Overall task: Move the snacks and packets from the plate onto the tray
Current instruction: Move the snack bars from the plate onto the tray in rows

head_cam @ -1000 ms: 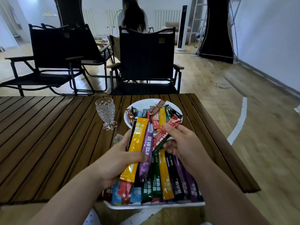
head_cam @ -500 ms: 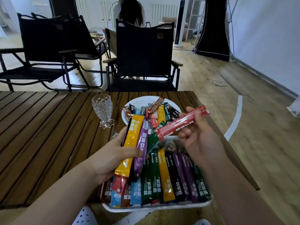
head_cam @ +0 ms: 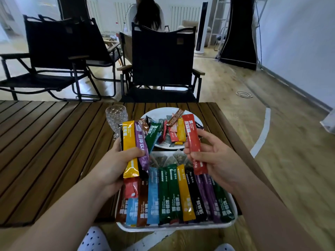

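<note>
Nearest the person, under both wrists, a white tray (head_cam: 172,228) sits at the desk's (head_cam: 45,142) front edge and overhangs it. A row of coloured stick packets (head_cam: 164,194) lies side by side in it, lengthwise. Between the two hands, at the tray's far end, lie a few clear pouches (head_cam: 168,158) of dried bits.

The left hand (head_cam: 116,165) is curled round a fan of sticks, its thumb pressed across their fronts: a yellow packet (head_cam: 129,142), a purple packet (head_cam: 142,149) and a green packet (head_cam: 152,136), all raised above the tray with their tops leaning away from the palm. The right hand (head_cam: 217,160) pinches a red packet (head_cam: 193,140) between thumb and fingertips. It stands almost upright, apart from the left hand's bunch.

Just beyond the fingertips of both hands, a white plate (head_cam: 155,114) on the desk holds a loose heap of snacks and packets (head_cam: 176,131). A cut-glass goblet (head_cam: 117,118) stands past the left hand, beside the plate. Further off, a black folding chair (head_cam: 163,57) faces the desk
</note>
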Available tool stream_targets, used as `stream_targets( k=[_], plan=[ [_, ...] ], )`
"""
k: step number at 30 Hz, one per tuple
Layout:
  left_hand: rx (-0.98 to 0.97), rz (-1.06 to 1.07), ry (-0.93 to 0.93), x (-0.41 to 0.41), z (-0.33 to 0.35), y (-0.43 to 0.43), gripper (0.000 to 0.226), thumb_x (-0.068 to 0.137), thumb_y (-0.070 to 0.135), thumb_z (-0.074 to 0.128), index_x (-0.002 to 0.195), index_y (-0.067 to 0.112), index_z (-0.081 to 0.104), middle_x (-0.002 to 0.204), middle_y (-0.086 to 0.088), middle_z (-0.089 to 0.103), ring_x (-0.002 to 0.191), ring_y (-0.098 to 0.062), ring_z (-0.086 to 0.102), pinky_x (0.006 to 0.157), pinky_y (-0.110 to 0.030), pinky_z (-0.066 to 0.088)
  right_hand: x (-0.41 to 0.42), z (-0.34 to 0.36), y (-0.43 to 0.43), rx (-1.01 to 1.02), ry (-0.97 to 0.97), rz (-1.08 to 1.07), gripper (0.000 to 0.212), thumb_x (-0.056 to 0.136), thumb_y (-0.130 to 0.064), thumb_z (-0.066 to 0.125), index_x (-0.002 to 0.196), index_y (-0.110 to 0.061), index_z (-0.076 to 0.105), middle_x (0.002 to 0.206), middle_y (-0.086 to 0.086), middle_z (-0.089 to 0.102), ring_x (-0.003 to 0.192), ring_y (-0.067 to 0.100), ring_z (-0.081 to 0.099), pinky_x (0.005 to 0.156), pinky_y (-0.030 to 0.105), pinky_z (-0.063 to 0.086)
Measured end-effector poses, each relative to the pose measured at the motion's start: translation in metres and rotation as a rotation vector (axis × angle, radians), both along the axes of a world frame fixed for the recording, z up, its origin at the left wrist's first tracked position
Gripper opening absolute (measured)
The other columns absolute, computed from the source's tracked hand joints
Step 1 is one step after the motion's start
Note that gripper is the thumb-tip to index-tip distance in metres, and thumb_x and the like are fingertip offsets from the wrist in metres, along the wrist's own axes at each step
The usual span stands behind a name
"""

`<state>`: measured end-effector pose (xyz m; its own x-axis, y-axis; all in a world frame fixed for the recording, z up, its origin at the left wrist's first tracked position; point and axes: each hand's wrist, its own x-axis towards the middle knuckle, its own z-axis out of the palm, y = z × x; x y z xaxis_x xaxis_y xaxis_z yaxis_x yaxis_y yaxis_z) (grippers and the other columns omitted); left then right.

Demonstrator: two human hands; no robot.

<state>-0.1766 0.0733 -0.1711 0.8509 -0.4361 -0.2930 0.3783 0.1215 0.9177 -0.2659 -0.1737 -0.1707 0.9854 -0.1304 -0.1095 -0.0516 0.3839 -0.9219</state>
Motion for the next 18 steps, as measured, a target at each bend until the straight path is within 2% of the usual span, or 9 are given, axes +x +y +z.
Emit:
stream_targets(
  k=[3, 7, 10, 12, 14, 16, 18],
  plan=[
    [0.005, 0.018, 0.005, -0.002, 0.003, 0.0, 0.053, 0.076, 0.006, 0.075, 0.116, 0.035, 0.054, 0.099, -0.014, 0.079, 0.092, -0.04, 0.076, 0.08, -0.059, 0.06, 0.0, 0.0, 0.006, -0.093, 0.065, 0.002, 0.056, 0.074, -0.002, 0.074, 0.127, -0.009, 0.061, 0.094, 0.011, 0.076, 0.087, 0.021, 0.074, 0.078, 0.03, 0.058],
    [0.001, 0.032, 0.022, -0.005, 0.009, -0.004, 0.044, 0.087, 0.004, 0.07, 0.116, 0.033, 0.055, 0.108, -0.017, 0.076, 0.092, -0.041, 0.076, 0.078, -0.059, 0.061, 0.0, -0.003, 0.003, -0.165, 0.165, -0.081, 0.029, 0.092, -0.026, 0.068, 0.112, -0.006, 0.072, 0.091, 0.009, 0.076, 0.083, 0.019, 0.074, 0.08, 0.034, 0.058],
    [0.0, 0.037, 0.008, -0.008, 0.015, -0.006, 0.044, 0.087, 0.003, 0.069, 0.118, 0.031, 0.056, 0.108, -0.017, 0.076, 0.091, -0.041, 0.076, 0.072, -0.054, 0.063, -0.001, -0.003, -0.001, -0.303, 0.243, -0.136, 0.027, 0.091, -0.039, 0.068, 0.099, -0.016, 0.079, 0.082, 0.003, 0.076, 0.068, 0.011, 0.071, 0.065, 0.025, 0.054],
    [-0.003, 0.027, 0.012, -0.01, 0.015, -0.006, 0.044, 0.088, 0.003, 0.068, 0.118, 0.031, 0.055, 0.11, -0.018, 0.075, 0.092, -0.041, 0.076, 0.072, -0.053, 0.063, -0.003, -0.005, -0.005, -0.356, 0.252, -0.167, 0.024, 0.09, -0.037, 0.071, 0.1, -0.016, 0.079, 0.078, 0.005, 0.071, 0.059, 0.01, 0.064, 0.055, 0.019, 0.048],
    [-0.007, 0.019, 0.02, -0.012, 0.015, -0.005, 0.044, 0.088, 0.002, 0.068, 0.118, 0.032, 0.054, 0.111, -0.018, 0.075, 0.092, -0.041, 0.076, 0.074, -0.054, 0.063, -0.004, -0.006, -0.009, -0.327, 0.24, -0.204, 0.018, 0.091, -0.026, 0.073, 0.103, -0.012, 0.076, 0.08, 0.01, 0.067, 0.055, 0.01, 0.058, 0.05, 0.02, 0.045],
    [-0.004, 0.017, 0.027, -0.014, 0.017, -0.005, 0.046, 0.088, 0.003, 0.069, 0.12, 0.032, 0.053, 0.11, -0.017, 0.074, 0.091, -0.04, 0.076, 0.073, -0.053, 0.063, -0.005, -0.002, -0.009, -0.237, 0.246, -0.25, 0.02, 0.091, -0.017, 0.073, 0.106, -0.005, 0.069, 0.087, 0.013, 0.077, 0.061, 0.016, 0.07, 0.051, 0.022, 0.054],
    [-0.006, 0.022, 0.029, -0.015, 0.019, -0.005, 0.047, 0.087, 0.004, 0.069, 0.12, 0.033, 0.053, 0.105, -0.016, 0.076, 0.086, -0.037, 0.077, 0.065, -0.05, 0.064, -0.006, 0.002, -0.009, -0.085, 0.251, -0.297, 0.024, 0.091, -0.014, 0.073, 0.108, 0.0, 0.063, 0.091, 0.019, 0.079, 0.076, 0.027, 0.078, 0.056, 0.024, 0.061]
  ],
)
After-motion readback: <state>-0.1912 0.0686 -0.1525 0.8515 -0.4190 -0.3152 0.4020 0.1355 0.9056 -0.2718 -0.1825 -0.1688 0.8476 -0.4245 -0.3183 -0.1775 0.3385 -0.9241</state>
